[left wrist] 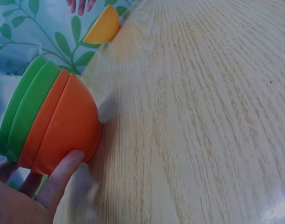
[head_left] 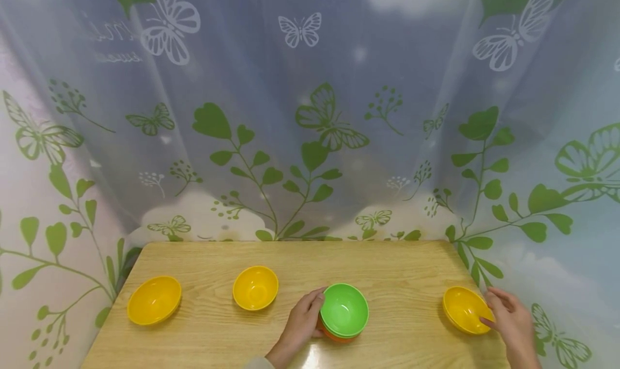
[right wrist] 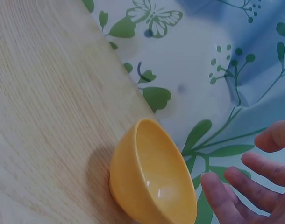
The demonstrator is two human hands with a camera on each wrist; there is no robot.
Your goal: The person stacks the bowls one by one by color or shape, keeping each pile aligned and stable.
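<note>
A stack of bowls (head_left: 345,310), green ones nested on top of orange ones (left wrist: 70,123), stands on the table right of centre. My left hand (head_left: 304,316) grips it from the left side, the fingers around its outer wall. At the table's right edge is a yellow bowl (head_left: 464,310), with its hollow showing in the right wrist view. Beside its right rim is my right hand (head_left: 511,320), thumb and fingers spread and loosely bent. A gap shows between those fingers (right wrist: 217,193) and the yellow bowl (right wrist: 154,172) in the right wrist view.
Two more yellow bowls sit on the wooden table (head_left: 208,342): one at the left end (head_left: 155,300), another left of the stack (head_left: 255,288). A curtain (head_left: 271,159) printed with leaves and butterflies hangs behind the table and along its sides.
</note>
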